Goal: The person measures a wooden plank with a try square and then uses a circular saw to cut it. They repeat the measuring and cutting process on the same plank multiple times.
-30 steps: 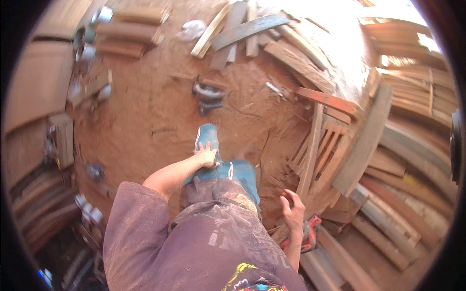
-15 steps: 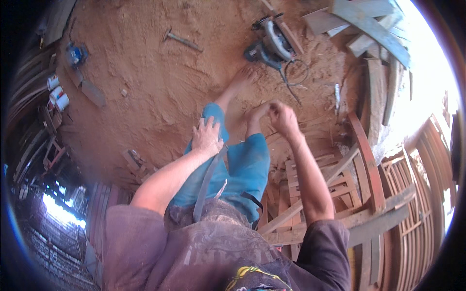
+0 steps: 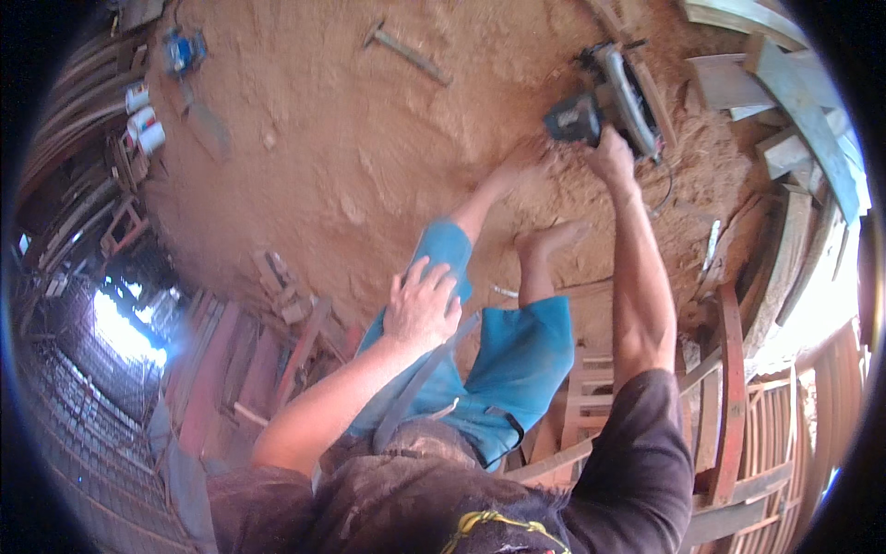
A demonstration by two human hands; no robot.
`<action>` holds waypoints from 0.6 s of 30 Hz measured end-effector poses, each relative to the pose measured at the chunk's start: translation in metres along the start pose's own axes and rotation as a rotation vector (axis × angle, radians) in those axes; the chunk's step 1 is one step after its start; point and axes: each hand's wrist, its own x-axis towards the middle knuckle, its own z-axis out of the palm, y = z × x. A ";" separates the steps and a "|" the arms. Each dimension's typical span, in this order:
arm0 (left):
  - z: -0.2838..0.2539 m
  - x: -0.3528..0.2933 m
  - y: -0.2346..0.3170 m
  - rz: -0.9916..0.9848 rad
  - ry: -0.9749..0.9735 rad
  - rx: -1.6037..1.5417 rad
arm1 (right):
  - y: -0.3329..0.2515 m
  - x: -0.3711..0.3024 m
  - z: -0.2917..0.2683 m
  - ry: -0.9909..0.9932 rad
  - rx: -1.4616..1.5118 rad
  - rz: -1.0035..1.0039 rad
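Observation:
I am bent over a sawdust-covered floor [image 3: 351, 157]. My left hand [image 3: 422, 303] rests flat on my left thigh, on blue shorts [image 3: 517, 360], fingers spread and holding nothing. My right arm stretches forward and my right hand [image 3: 611, 152] is closed on the handle of a blue and grey circular saw [image 3: 600, 102] that sits on the floor. My bare feet [image 3: 544, 242] stand in the sawdust just short of the saw.
A hammer [image 3: 406, 54] lies on the floor ahead. A blue power tool [image 3: 182, 51] and white cans [image 3: 143, 129] sit at the far left. Planks [image 3: 784, 92] are piled at the upper right, wooden frames [image 3: 729, 397] at the right, and boards [image 3: 240, 360] lean at the left.
The view has swung and I have bent lower. My right hand reached forward from near my knee and took hold of the circular saw. My left hand stayed on my thigh.

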 end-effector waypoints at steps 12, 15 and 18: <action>-0.042 0.048 0.029 0.106 -0.195 0.173 | -0.050 -0.307 -0.099 0.044 0.931 0.186; -0.050 0.055 0.027 0.231 -0.200 0.246 | -0.051 -0.416 -0.119 0.141 1.085 0.214; -0.064 0.051 0.044 0.360 -0.246 0.362 | -0.061 -0.524 -0.126 0.351 1.232 0.286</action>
